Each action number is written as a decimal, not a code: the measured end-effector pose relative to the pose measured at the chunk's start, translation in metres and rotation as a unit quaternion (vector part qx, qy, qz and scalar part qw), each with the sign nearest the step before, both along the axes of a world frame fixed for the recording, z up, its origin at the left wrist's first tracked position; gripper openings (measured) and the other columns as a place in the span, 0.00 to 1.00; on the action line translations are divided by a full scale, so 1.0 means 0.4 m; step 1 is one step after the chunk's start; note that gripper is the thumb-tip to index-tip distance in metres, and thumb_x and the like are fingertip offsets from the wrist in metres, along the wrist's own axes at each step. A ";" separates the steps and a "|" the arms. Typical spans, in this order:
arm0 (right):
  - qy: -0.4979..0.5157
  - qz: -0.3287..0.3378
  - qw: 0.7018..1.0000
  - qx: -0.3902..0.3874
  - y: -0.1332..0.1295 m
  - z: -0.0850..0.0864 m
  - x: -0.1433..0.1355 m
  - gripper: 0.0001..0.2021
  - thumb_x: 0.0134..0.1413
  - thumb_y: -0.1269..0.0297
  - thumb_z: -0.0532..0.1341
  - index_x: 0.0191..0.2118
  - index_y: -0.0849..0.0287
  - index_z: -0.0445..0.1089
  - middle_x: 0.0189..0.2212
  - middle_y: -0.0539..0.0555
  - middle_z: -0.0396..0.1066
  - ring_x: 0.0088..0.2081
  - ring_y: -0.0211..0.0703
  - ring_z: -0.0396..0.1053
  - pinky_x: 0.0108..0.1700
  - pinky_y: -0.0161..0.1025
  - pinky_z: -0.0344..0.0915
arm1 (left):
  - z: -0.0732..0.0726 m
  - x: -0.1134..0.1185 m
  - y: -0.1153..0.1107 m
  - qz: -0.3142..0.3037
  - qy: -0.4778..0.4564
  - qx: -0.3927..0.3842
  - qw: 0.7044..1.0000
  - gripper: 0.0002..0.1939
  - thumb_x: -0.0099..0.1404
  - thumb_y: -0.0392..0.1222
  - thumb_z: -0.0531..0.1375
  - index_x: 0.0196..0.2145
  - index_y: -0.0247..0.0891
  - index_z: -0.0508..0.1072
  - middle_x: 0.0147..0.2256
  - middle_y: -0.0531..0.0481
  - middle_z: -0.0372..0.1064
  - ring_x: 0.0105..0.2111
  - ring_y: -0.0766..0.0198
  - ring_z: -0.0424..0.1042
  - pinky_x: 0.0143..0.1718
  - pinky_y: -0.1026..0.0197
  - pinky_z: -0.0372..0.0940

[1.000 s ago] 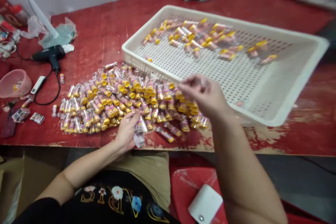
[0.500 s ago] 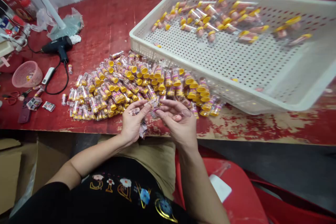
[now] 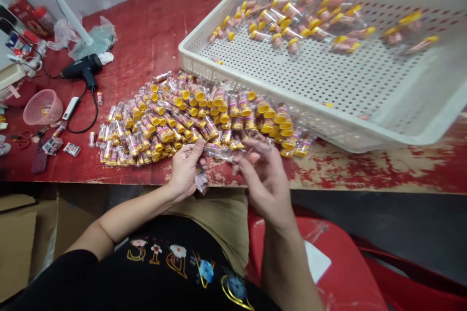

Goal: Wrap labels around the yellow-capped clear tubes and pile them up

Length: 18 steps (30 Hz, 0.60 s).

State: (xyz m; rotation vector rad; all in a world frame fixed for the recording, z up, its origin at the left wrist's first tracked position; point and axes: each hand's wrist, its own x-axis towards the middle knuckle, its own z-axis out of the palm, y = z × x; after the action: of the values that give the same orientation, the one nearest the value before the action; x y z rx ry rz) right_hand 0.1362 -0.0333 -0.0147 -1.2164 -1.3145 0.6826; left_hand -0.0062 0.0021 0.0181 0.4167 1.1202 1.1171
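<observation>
My left hand (image 3: 184, 167) is closed, pinching a clear printed plastic sleeve (image 3: 219, 153) between thumb and forefinger. More printed sleeves (image 3: 200, 181) hang below its palm. My right hand (image 3: 270, 175) is curled at the sleeve's other end, its fingers blurred. A small clear tube with pink contents (image 3: 253, 156) appears to be in its fingers, partly hidden. Just beyond both hands lies a big heap of yellow-capped tubes (image 3: 160, 116) in purple-printed wrapping.
A white perforated tray (image 3: 310, 102) holding unlabelled yellow-capped tubes (image 3: 292, 24) stands at the back right. To the left are a black heat gun (image 3: 85, 68) with its cord, a pink basket (image 3: 44, 107), scissors (image 3: 22, 139) and a lamp stand. A red chair (image 3: 339, 257) is below the table edge.
My right hand has moved right and opened its distance from the left hand. The sleeve now stretches visibly between them. The left hand stays nearly in place; the view has shifted slightly.
</observation>
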 end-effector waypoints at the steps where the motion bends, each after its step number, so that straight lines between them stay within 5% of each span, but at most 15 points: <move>1: -0.006 0.001 1.000 -0.006 -0.016 0.005 0.007 0.20 0.65 0.61 0.63 0.61 0.51 0.69 0.43 0.55 0.71 0.40 0.41 0.74 0.41 0.39 0.75 | 0.004 -0.003 0.002 0.000 0.001 -0.002 1.000 0.32 0.44 0.63 0.77 0.26 0.37 0.66 0.18 0.60 0.62 0.18 0.76 0.59 0.21 0.69 0.55; 4: 0.017 -0.016 1.000 0.003 -0.056 0.014 0.016 0.23 0.60 0.68 0.67 0.60 0.51 0.69 0.45 0.55 0.73 0.45 0.43 0.76 0.47 0.42 0.76 | 0.011 -0.009 0.008 -0.001 -0.009 0.003 1.000 0.32 0.44 0.63 0.77 0.27 0.37 0.65 0.17 0.60 0.61 0.18 0.75 0.59 0.21 0.69 0.56; 8: -0.081 -0.029 0.993 0.085 -0.065 0.027 0.016 0.19 0.55 0.73 0.70 0.51 0.51 0.75 0.42 0.54 0.77 0.45 0.46 0.77 0.48 0.44 0.76 | 0.009 -0.009 0.014 -0.021 -0.021 0.024 0.999 0.32 0.44 0.64 0.76 0.28 0.37 0.68 0.17 0.59 0.62 0.18 0.75 0.59 0.21 0.70 0.57; 14: -0.141 -0.097 0.976 0.134 -0.056 0.053 0.009 0.28 0.54 0.76 0.70 0.58 0.44 0.75 0.44 0.55 0.77 0.42 0.45 0.77 0.42 0.42 0.77 | 0.013 -0.009 0.010 -0.064 0.044 0.078 0.994 0.31 0.47 0.67 0.74 0.29 0.36 0.73 0.21 0.56 0.68 0.19 0.72 0.65 0.21 0.68 0.59; 18: -0.111 -0.012 0.991 0.076 -0.076 0.045 0.012 0.29 0.62 0.74 0.63 0.65 0.42 0.69 0.52 0.58 0.74 0.53 0.49 0.75 0.53 0.48 0.76 | 0.028 -0.007 0.005 -0.068 0.047 0.070 0.994 0.28 0.44 0.57 0.79 0.32 0.37 0.72 0.25 0.57 0.70 0.18 0.75 0.62 0.18 0.68 0.58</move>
State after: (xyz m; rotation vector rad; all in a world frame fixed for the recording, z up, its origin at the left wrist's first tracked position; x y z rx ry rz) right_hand 0.1410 -0.0636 0.0032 -1.2061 -1.5049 0.4290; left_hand -0.0091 0.0041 0.0293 0.6531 1.0813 1.0678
